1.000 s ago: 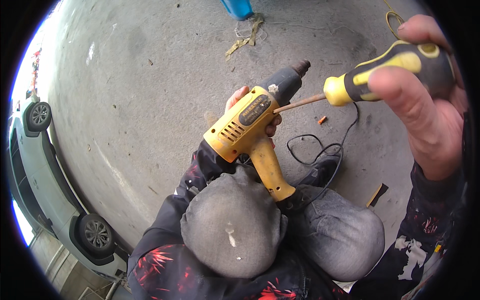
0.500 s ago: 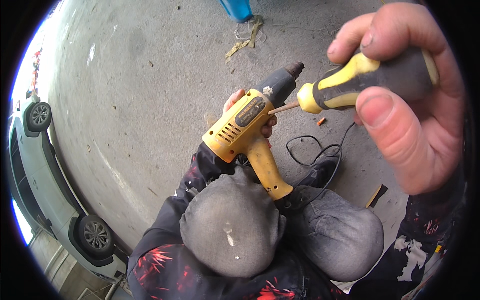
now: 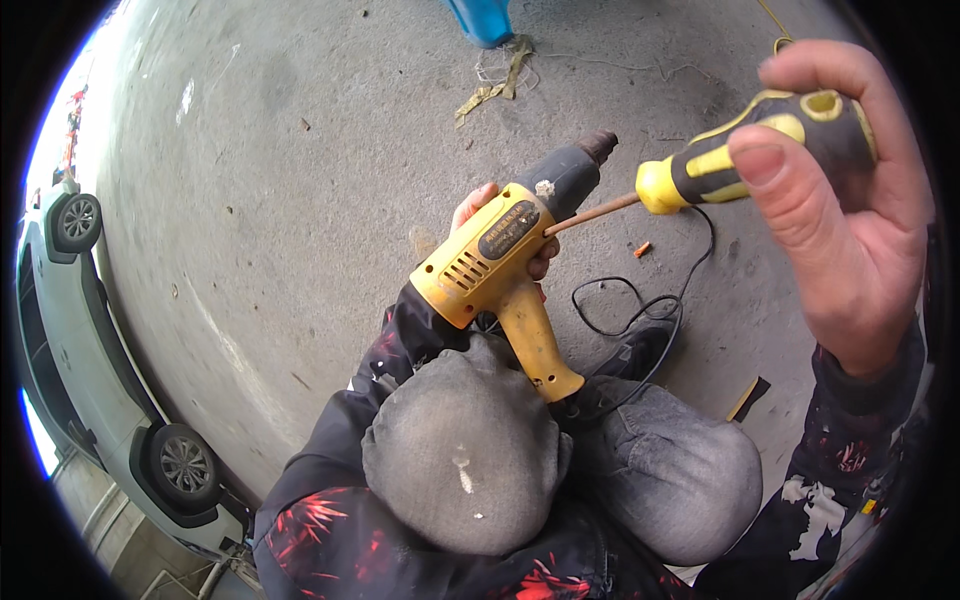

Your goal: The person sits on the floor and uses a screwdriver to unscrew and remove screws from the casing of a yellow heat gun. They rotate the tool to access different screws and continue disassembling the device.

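Observation:
My left hand (image 3: 475,203) is wrapped round the body of a yellow heat gun (image 3: 487,255) from beneath, its palm hidden by the casing. The gun's dark nozzle points up and to the right, and its handle hangs toward my knees. My right hand (image 3: 850,220) grips the thick yellow-and-black handle of a screwdriver (image 3: 690,178) between thumb and fingers. Its rusty shaft slants down to the left, and the tip sits at a screw hole in the casing near the dark front collar.
A black cord (image 3: 645,305) loops on the concrete floor (image 3: 300,220) beside my shoe. Near it lie a small orange piece (image 3: 642,249) and a flat brush-like tool (image 3: 748,399). Strips of tape (image 3: 490,95) lie by a blue plastic object (image 3: 482,20). A white car (image 3: 100,350) stands at left.
My right hand has moved down and its fingers have shifted round the handle, which is turned. More of the shaft shows. The heat gun has barely moved.

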Tool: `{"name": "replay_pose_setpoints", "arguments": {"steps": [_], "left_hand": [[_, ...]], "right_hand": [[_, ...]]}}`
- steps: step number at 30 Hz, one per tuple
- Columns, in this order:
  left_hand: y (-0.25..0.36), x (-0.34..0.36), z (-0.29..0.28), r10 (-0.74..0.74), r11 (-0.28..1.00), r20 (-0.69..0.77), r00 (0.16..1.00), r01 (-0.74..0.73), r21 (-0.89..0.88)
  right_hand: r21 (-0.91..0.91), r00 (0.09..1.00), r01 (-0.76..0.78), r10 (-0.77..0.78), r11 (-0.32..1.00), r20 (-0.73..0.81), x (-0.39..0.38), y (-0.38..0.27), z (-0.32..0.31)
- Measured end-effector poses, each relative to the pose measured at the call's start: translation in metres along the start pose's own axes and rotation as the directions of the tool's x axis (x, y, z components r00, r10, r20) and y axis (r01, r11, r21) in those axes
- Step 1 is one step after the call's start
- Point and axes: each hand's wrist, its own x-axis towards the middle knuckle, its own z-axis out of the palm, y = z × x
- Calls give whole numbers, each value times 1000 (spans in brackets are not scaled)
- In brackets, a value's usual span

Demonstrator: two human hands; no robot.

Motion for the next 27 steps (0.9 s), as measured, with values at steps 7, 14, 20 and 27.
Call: {"name": "replay_pose_setpoints", "arguments": {"steps": [7, 14, 20, 27], "left_hand": [[-5, -2, 2, 84, 992, -49, 995, -79, 98], [3, 0, 2, 7, 999, 125, 992, -2, -38], [3, -1, 7, 18, 998, 205, 979, -7, -58], [3, 1, 9, 18, 998, 250, 968, -4, -58]], "right_hand": [[57, 994, -105, 102, 993, 41, -6, -1, -2], [151, 996, 9, 4, 988, -86, -13, 2, 4], [105, 993, 13, 0, 994, -118, -29, 14, -5], [119, 992, -16, 31, 993, -124, -40, 14, -9]]}}
